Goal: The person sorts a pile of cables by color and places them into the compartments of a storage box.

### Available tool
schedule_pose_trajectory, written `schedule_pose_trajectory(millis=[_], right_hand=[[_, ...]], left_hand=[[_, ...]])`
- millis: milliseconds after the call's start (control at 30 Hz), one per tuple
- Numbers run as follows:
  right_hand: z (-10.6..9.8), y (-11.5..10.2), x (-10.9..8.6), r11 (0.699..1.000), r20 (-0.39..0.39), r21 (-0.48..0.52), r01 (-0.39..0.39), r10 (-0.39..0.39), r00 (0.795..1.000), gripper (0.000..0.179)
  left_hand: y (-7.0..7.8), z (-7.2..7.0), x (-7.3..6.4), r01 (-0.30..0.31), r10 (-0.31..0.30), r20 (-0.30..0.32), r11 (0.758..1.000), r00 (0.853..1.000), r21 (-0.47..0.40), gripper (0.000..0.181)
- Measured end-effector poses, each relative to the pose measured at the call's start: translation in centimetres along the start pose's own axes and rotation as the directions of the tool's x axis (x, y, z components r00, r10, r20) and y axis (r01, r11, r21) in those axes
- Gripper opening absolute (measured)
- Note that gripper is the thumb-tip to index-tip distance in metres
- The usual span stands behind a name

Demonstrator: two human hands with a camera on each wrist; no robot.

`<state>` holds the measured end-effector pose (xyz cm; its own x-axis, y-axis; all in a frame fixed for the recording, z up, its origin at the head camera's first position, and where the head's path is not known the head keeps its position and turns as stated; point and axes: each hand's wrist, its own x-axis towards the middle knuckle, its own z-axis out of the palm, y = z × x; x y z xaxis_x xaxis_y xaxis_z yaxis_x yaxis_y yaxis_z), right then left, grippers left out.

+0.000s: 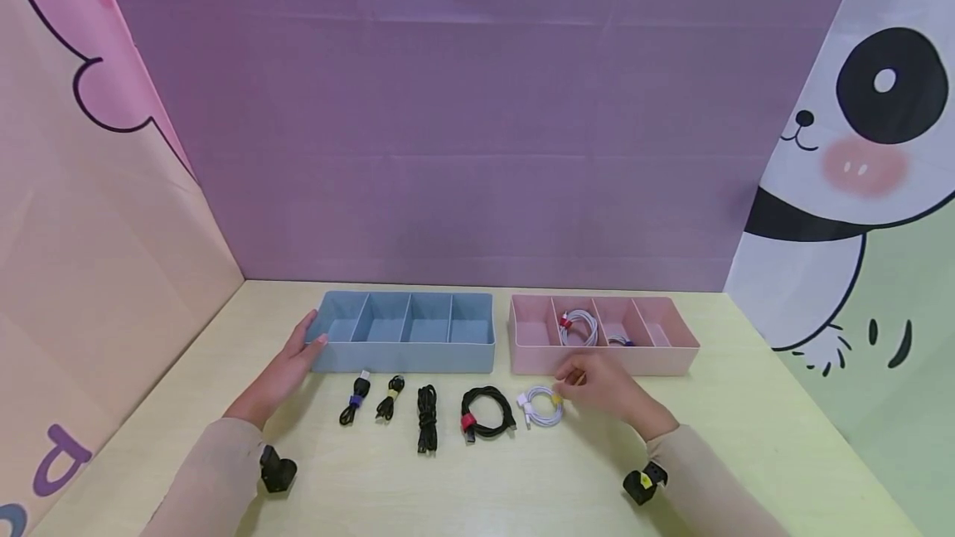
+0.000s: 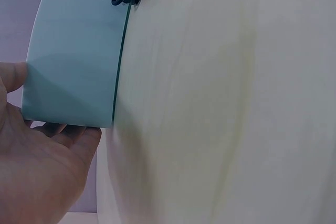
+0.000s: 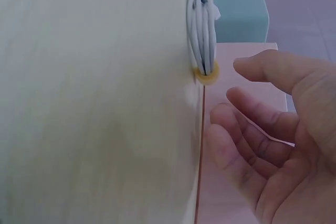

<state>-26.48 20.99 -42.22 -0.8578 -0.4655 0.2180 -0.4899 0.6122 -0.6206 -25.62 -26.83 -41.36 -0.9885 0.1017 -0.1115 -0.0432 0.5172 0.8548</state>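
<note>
My left hand (image 1: 279, 371) holds the left end of a blue divided storage box (image 1: 403, 357), thumb at the top rim and fingers along the end wall. Beside a coiled white charging cable (image 1: 533, 421) with a yellow tie hovers my right hand (image 1: 600, 388), in front of a pink divided storage box (image 1: 627, 361). In the right wrist view its bent fingers (image 3: 223, 145) and thumb stand apart, with nothing between them, just off the white cable (image 3: 202, 35). Inside the pink box, a white cable (image 1: 578, 328) with a red tie fills the second compartment; another coil (image 1: 619, 341) shows partly in the third.
Left of the white cable, a row of black cables lies on the table: one coil (image 1: 488, 393) with a red tie, a long bundle (image 1: 427, 419), a yellow-tied bundle (image 1: 390, 398) and a purple-tied one (image 1: 355, 400). A purple backdrop (image 1: 477, 147) rises behind the boxes.
</note>
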Motion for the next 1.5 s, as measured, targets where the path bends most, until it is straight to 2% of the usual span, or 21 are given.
schedule_pose_trajectory(millis=[100,300,533,733,900,1133,1500], right_hand=[[0.2,0.0,0.0,1.0,0.009,0.003,0.017,-0.017,1.0,0.011],[0.5,-0.3,0.1,1.0,0.021,0.005,-0.018,0.018,1.0,0.011],[0.6,-0.7,0.0,1.0,0.033,-0.016,0.0,0.0,0.999,0.011],[0.7,-1.0,0.2,0.999,0.052,-0.044,-0.019,0.021,0.998,0.01],[0.9,-0.8,0.4,0.998,0.067,-0.054,-0.023,0.026,0.997,0.01],[1.1,-0.3,0.5,0.998,0.087,-0.041,-0.037,0.041,0.995,0.011],[1.3,-0.3,0.4,0.998,0.076,-0.024,-0.066,0.067,0.995,0.009]], left_hand=[[0.0,0.0,0.0,0.005,-0.005,0.003,1.0,1.0,0.0,0.083],[-0.1,0.0,0.0,-0.004,0.004,0.002,1.0,1.0,-0.009,0.082],[-0.2,0.0,0.1,0.002,-0.002,-0.006,1.0,1.0,-0.005,0.08],[-0.1,0.0,0.1,-0.011,0.011,-0.004,1.0,1.0,-0.011,0.081],[-0.1,-0.1,0.1,0.001,-0.001,-0.003,1.0,1.0,-0.002,0.081],[-0.1,0.0,0.1,-0.004,0.004,-0.01,1.0,1.0,0.001,0.081],[0.0,0.0,0.0,-0.011,0.011,-0.006,1.0,1.0,0.009,0.081]])
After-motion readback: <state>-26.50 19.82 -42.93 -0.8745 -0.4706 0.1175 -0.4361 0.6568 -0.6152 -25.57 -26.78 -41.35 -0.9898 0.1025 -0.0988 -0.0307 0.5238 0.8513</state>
